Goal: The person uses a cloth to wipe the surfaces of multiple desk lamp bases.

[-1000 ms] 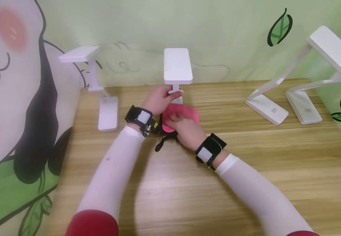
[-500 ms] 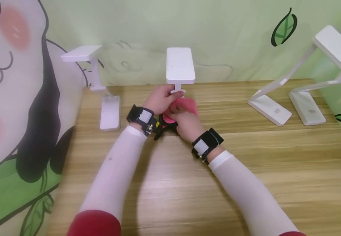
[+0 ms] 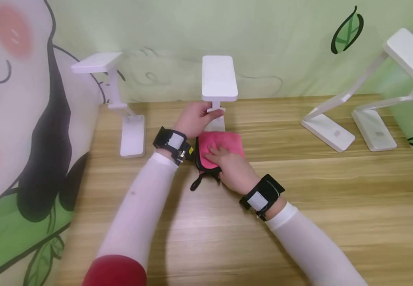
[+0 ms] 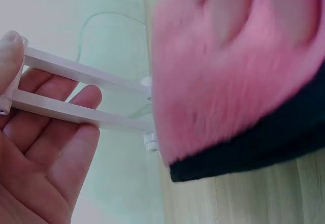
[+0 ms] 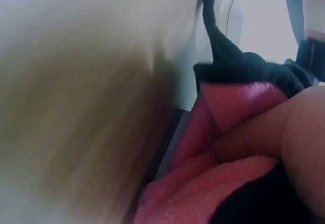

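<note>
My left hand (image 3: 193, 119) grips the stem of a white desk lamp (image 3: 219, 76) in the middle. In the left wrist view its thumb lies on the stem's white hinge end, with fingers behind the two thin bars (image 4: 84, 115). A fluffy pink cleaning cloth (image 3: 206, 139) with black edging and a loop (image 3: 195, 182) covers the front of the lamp's base. My right hand (image 3: 236, 169) presses on the cloth with spread fingers. In the right wrist view, pink folds (image 5: 244, 102) lie on both sides of a digit, whose tip is hidden.
Another white desk lamp (image 3: 133, 137) stands at the left. Two more lamps stand at the right, one with its base (image 3: 329, 131) nearer and one with its base (image 3: 374, 129) farther right. The wooden table (image 3: 206, 238) meets a printed green wall (image 3: 149, 28) behind.
My right hand slid forward with the cloth bunching toward the lamp's stem, then came back toward me, spreading the cloth out again. The left hand keeps its hold on the stem.
</note>
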{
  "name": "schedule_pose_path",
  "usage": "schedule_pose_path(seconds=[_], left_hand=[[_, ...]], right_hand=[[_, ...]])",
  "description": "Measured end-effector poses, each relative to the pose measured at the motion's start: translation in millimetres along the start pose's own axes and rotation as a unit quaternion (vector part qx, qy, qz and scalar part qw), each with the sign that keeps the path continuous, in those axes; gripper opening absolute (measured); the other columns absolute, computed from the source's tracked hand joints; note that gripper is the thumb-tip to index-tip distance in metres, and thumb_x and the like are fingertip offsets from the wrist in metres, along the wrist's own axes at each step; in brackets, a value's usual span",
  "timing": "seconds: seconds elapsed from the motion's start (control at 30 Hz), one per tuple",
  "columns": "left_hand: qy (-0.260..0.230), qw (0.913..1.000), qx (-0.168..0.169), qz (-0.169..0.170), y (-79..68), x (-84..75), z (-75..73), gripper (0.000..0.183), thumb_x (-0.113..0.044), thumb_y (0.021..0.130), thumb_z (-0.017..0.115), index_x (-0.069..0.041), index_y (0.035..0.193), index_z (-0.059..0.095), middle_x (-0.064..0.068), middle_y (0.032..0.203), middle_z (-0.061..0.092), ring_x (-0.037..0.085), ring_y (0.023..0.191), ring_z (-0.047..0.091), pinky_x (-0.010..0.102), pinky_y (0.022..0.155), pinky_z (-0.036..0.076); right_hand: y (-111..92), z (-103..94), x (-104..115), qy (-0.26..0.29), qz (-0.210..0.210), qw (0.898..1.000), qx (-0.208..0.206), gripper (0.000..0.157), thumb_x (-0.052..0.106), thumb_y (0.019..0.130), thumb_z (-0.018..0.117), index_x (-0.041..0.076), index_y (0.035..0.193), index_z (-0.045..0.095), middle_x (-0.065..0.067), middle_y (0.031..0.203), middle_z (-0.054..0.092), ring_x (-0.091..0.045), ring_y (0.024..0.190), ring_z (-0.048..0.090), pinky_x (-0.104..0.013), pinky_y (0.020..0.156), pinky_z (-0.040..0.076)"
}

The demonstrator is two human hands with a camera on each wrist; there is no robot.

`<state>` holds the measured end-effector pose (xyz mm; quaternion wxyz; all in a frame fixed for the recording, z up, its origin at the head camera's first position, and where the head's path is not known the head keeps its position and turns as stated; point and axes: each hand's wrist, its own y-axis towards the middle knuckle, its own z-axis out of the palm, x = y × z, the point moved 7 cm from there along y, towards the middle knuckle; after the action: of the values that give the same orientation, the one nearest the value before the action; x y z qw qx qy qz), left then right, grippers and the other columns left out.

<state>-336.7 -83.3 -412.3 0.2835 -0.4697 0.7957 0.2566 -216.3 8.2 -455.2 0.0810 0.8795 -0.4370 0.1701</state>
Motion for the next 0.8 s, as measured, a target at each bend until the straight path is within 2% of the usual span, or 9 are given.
schedule_pose_path(seconds=[0.07,0.17,0.27,0.4,0.57,0.7,0.8], left_hand=[[-0.002,1.0,-0.003,0.002,0.7,-1.4,1.6,0.028,-0.044,0.098,0.06,-0.017,0.098,0.067,0.002,0.062,0.039,0.014,0.059,0.039,0.027,0.055,0.033],[-0.017,0.9998,-0.004,0.001,0.1,-2.3,3.5,0.027,-0.042,0.098,0.061,-0.017,0.101,0.069,0.004,0.065,0.05,0.015,0.061,0.044,0.028,0.057,0.037],[-0.033,0.9994,0.001,-0.009,-2.8,0.0,5.8,0.025,-0.04,0.098,0.061,-0.017,0.101,0.071,0.005,0.074,0.064,0.014,0.064,0.05,0.028,0.059,0.04],[-0.044,0.9989,0.001,-0.016,-5.1,4.3,8.1,0.026,-0.041,0.098,0.061,-0.016,0.098,0.07,0.007,0.078,0.066,0.014,0.067,0.052,0.028,0.06,0.041],[-0.056,0.9983,0.0,-0.014,-3.9,5.6,7.4,0.025,-0.041,0.098,0.061,-0.017,0.104,0.069,0.009,0.076,0.06,0.017,0.064,0.047,0.029,0.058,0.037],[-0.047,0.9988,0.002,-0.013,-2.9,4.6,4.8,0.027,-0.043,0.098,0.06,-0.017,0.103,0.068,0.005,0.067,0.046,0.017,0.061,0.04,0.028,0.057,0.034],[-0.043,0.999,-0.001,-0.012,-2.8,3.3,2.2,0.028,-0.044,0.098,0.06,-0.017,0.101,0.067,0.002,0.064,0.035,0.016,0.058,0.036,0.028,0.056,0.032]], right_hand=[[8.4,-3.4,-3.9,0.012,-0.005,1.0,-0.009,0.067,-0.011,0.079,0.062,0.012,0.141,0.055,-0.013,0.147,0.047,-0.029,0.135,0.039,-0.045,0.107,0.042],[27.2,-10.4,-11.8,0.023,-0.015,0.999,-0.033,0.065,-0.013,0.077,0.058,0.009,0.137,0.058,-0.013,0.145,0.05,-0.028,0.131,0.044,-0.043,0.105,0.043],[46.2,-13.6,-20.4,0.013,-0.015,0.998,-0.053,0.064,-0.013,0.075,0.057,0.009,0.135,0.06,-0.011,0.143,0.053,-0.026,0.128,0.047,-0.041,0.104,0.044],[55.6,-9.8,-27.3,-0.014,0.0,0.998,-0.06,0.065,-0.01,0.077,0.06,0.012,0.138,0.058,-0.008,0.143,0.053,-0.026,0.127,0.049,-0.04,0.101,0.046],[34.6,-5.9,-21.4,-0.001,0.004,0.998,-0.056,0.066,-0.01,0.078,0.062,0.015,0.139,0.058,-0.01,0.143,0.053,-0.027,0.129,0.046,-0.043,0.103,0.045],[7.9,-5.4,-12.9,0.017,0.011,0.999,-0.031,0.068,-0.012,0.076,0.063,0.015,0.138,0.058,-0.012,0.143,0.052,-0.028,0.134,0.041,-0.044,0.107,0.041],[-3.8,-4.5,-8.6,0.021,0.008,1.0,-0.013,0.069,-0.013,0.076,0.062,0.015,0.139,0.057,-0.012,0.145,0.05,-0.027,0.136,0.038,-0.045,0.109,0.038]])
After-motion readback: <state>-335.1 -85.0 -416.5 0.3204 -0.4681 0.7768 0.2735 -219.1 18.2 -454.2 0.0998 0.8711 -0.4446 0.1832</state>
